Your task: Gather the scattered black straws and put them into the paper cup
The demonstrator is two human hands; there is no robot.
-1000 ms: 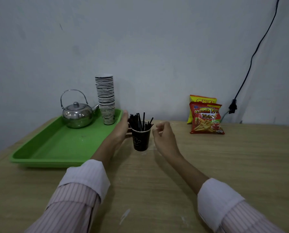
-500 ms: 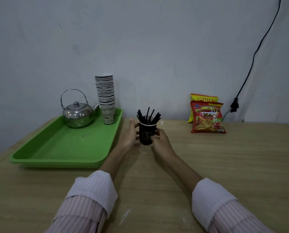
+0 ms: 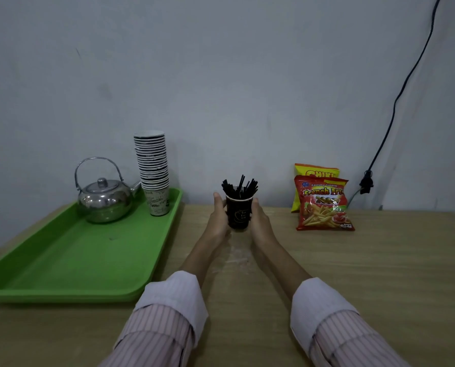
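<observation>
A pale grey wall stands behind a light wooden table [image 3: 380, 260], and both your forearms reach forward over it. The paper cup [image 3: 238, 214] is between your two hands, and the black straws [image 3: 239, 188] stick out of its mouth in a loose bundle, just above your thumbs. Your left hand [image 3: 217, 221] grips the cup on one side and your right hand [image 3: 260, 221] grips it on the other. Each thumb lies along the cup's side and reaches up to the rim.

I judge the cup to be very light, with a thin wall that gives way under a hard squeeze. Hold it at the middle of the wall, as your palms do now, and not at the rim. The straws look thin, smooth and quite stiff. They lean outward, so they may tip the cup or slide out if you tilt it.

Your other fingers go behind the cup, so I cannot see how far they wrap around it. I also cannot tell whether the bottom of the cup touches the table. The straws overlap too much to count, and the print on the cup is too small to read. Whether a straw lies behind the cup or under your wrists is hidden.

Well out from your left fingers is a green tray [image 3: 62, 260] with a kettle [image 3: 104, 200] and a stack of cups [image 3: 153, 170]. Out from your right fingers stand two snack bags [image 3: 323, 205], the back one half covered.
</observation>
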